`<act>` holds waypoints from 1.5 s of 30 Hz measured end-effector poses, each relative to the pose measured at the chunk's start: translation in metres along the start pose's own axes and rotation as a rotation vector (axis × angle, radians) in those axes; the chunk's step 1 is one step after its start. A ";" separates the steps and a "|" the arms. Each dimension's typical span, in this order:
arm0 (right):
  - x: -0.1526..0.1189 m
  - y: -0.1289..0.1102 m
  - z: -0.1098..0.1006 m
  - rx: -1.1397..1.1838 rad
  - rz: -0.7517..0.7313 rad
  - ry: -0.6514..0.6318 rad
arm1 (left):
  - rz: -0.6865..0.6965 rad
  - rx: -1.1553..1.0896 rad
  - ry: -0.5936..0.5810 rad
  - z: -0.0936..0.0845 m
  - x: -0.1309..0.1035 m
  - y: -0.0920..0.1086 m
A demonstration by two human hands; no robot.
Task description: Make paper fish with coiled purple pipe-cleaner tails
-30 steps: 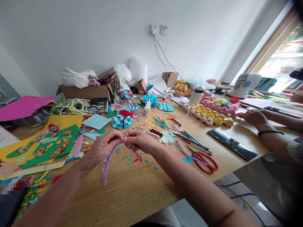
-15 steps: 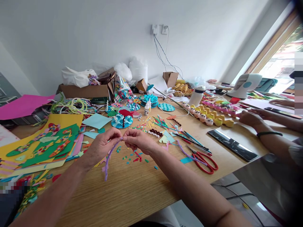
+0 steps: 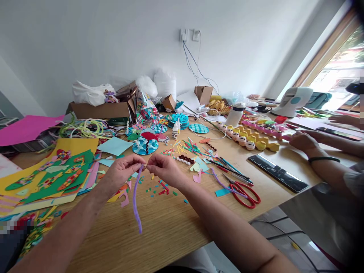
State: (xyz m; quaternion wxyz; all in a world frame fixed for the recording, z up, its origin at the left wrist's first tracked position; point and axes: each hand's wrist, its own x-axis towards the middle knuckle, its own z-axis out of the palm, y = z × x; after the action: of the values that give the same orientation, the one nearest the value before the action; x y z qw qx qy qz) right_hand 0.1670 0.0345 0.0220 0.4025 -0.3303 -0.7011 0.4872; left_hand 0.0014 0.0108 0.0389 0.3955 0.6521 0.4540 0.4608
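A purple pipe cleaner (image 3: pixel 136 204) hangs down over the tabletop from the fingertips of my left hand (image 3: pixel 123 170), which pinches it near its upper end. My right hand (image 3: pixel 163 168) is closed in a pinch right beside, at the tip of the same pipe cleaner; its fingertips nearly meet those of the left. The very end between the fingers is mostly hidden. Scraps of cut paper (image 3: pixel 163 187) lie behind and below the hands. Beyond them stands a blue patterned paper-plate craft (image 3: pixel 145 146) with a red top and a dark crinkled strip.
Red-handled scissors (image 3: pixel 246 195) lie at right across another purple pipe cleaner, near pens and a black phone (image 3: pixel 278 173). Glue bottles (image 3: pixel 174 131) stand mid-table. Coloured paper sheets (image 3: pixel 48 176) cover the left. A co-worker's hands (image 3: pixel 304 142) rest at far right by painted egg-carton strips (image 3: pixel 241 138).
The pipe cleaner's hanging end has swung to the right and hangs lower and straighter. Both hands stay together in nearly the same place.
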 end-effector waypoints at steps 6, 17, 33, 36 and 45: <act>-0.002 -0.002 -0.001 0.086 0.090 -0.052 | -0.005 -0.070 0.026 0.004 -0.002 -0.005; -0.007 0.003 0.005 -0.575 -0.334 0.131 | -0.164 -0.267 0.130 0.013 0.001 -0.007; -0.009 0.012 0.008 -1.086 -0.590 0.149 | -0.226 -0.548 0.177 0.030 -0.002 -0.012; -0.008 0.011 0.009 -1.035 -0.568 0.175 | -0.212 -0.561 0.184 0.030 -0.003 -0.014; -0.009 0.005 0.011 -0.761 -0.371 0.220 | -0.124 -0.429 0.213 0.031 -0.008 -0.016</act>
State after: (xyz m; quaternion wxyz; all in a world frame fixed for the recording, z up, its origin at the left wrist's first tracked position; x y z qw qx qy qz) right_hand 0.1618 0.0238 0.0129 0.4052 -0.3733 -0.8311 0.0756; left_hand 0.0265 0.0043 0.0140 0.5023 0.4719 0.4240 0.5876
